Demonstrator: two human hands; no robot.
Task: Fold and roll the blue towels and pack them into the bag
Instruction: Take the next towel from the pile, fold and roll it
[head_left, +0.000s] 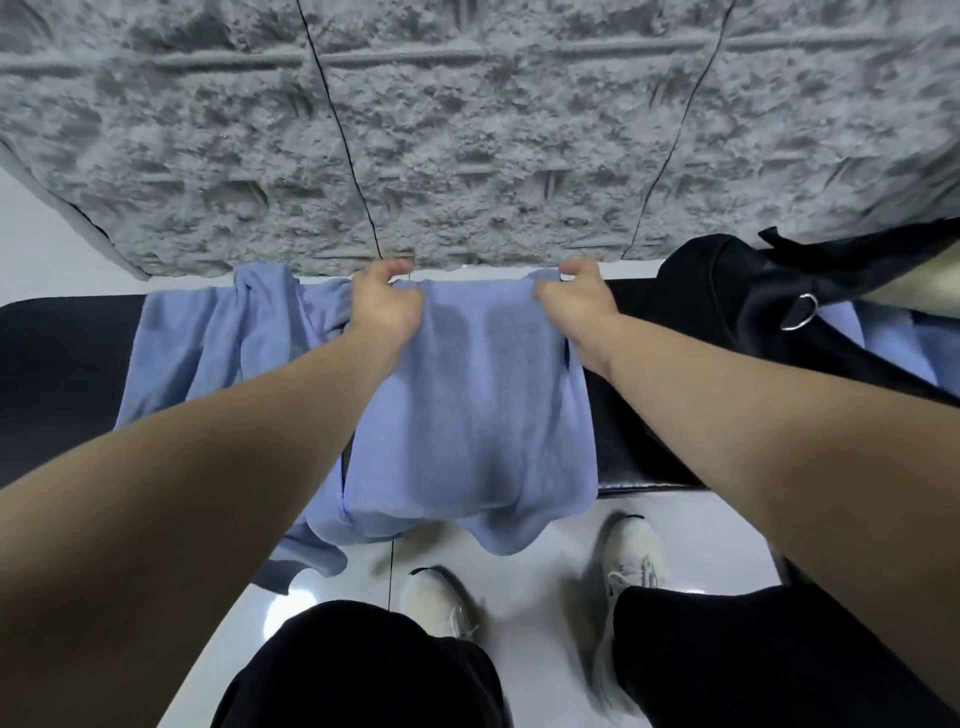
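Observation:
A blue towel (478, 405) lies across the black bench (57, 374), its near end hanging over the front edge toward the floor. My left hand (387, 301) grips its far left corner and my right hand (576, 299) grips its far right corner, both at the bench's back edge. A second blue towel (208, 338) lies crumpled to the left, partly under the first. The black bag (727, 306) sits at the right end of the bench, with blue cloth (893, 343) showing beside it.
A grey textured wall (467, 130) rises right behind the bench, with thin black cords running down it. A metal ring (800, 312) hangs on the bag's strap. My white shoes (631, 556) stand on the pale glossy floor in front.

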